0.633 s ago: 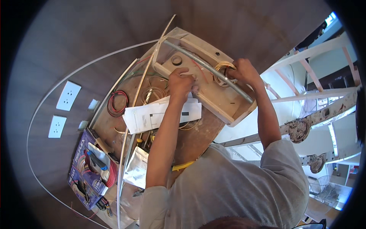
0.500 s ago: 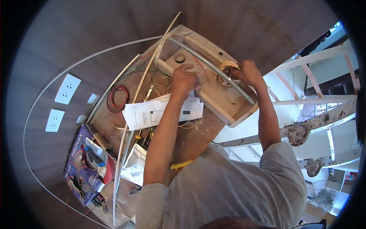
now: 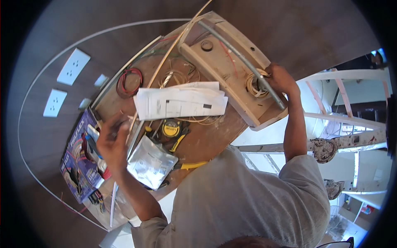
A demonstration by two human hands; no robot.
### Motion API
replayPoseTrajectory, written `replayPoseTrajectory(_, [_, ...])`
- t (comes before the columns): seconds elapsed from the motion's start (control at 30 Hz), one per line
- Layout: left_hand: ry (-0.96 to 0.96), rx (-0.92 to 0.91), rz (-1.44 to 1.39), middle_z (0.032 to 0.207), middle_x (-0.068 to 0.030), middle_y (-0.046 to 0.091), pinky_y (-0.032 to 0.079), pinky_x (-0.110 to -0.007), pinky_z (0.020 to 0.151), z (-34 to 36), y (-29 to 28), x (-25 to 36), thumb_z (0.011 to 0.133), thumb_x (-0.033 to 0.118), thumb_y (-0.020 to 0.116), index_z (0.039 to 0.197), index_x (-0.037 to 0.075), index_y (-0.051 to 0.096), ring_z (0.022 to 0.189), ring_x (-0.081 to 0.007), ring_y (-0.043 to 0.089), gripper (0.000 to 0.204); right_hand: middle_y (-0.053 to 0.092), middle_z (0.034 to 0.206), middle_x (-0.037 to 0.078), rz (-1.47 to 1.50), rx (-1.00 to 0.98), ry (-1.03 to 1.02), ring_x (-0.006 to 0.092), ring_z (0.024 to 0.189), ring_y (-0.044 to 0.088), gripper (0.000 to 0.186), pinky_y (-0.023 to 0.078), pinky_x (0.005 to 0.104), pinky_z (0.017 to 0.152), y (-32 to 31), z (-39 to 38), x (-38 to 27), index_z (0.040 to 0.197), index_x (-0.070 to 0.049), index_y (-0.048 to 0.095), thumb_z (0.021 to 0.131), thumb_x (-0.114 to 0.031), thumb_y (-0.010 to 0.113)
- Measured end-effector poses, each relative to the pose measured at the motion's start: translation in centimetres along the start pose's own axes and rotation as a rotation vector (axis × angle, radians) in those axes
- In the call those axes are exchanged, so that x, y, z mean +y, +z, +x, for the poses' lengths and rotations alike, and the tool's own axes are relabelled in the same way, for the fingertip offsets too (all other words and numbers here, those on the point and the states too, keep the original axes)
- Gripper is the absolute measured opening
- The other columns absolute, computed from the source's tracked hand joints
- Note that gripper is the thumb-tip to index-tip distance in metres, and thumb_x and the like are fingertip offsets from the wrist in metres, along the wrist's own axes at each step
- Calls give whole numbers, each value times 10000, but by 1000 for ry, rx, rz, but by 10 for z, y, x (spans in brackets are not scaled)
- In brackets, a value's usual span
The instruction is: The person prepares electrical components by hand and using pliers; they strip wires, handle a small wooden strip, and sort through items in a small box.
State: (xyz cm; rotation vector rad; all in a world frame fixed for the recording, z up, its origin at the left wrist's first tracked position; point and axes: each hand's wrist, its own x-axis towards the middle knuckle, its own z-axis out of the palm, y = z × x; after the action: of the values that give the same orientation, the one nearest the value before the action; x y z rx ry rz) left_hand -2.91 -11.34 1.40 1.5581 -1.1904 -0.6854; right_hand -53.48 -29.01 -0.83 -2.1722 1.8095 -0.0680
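My right hand (image 3: 281, 80) is closed on a coil of beige cable (image 3: 256, 84) at the right end of the wooden box (image 3: 223, 87), beside a long metal tube (image 3: 240, 58) lying in it. A black tape roll (image 3: 206, 45) and red wire are also inside. My left hand (image 3: 113, 142) is over the bench's left side, smeared by motion, near a long thin strip (image 3: 165, 62) and a purple carton with wires (image 3: 76, 151). Whether it holds anything is unclear. White papers (image 3: 182, 101), a yellow tape measure (image 3: 170, 128) and a silver pouch (image 3: 151, 163) lie between my hands.
The workbench (image 3: 211, 140) stands against a dark panel with socket plates (image 3: 72, 66) and a curved conduit (image 3: 29, 95). A red-black wire coil (image 3: 128, 78) lies at the back left. A paint-splattered ladder (image 3: 347, 140) and pale timber framing (image 3: 343, 74) are at the right.
My left hand has left the box's edge and moved down-left past the papers, uncovering the tape measure. My right hand stays at the cable coil. The view has shifted slightly.
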Motion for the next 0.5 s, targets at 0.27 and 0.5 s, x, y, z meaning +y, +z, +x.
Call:
replayPoseTrajectory(0.27, [-265,383,40,1119,-132,751,558,-289,866,-142,-95,-42,956,108,748,1242,-57,665,988,-164,696,340,647,1310,228,-160,169,-171,386,1208,633,447,494,444,1019,-8,2,28,1307,-18,649,903,-191,730])
replayPoseTrajectory(0.5, [-412,489,205,1259,-151,700,545,-367,958,-217,-73,-46,888,82,779,1279,-16,661,1143,-229,667,420,650,1350,177,206,399,-456,321,1278,612,418,462,417,1085,-11,-49,-124,1275,9,669,899,-155,746])
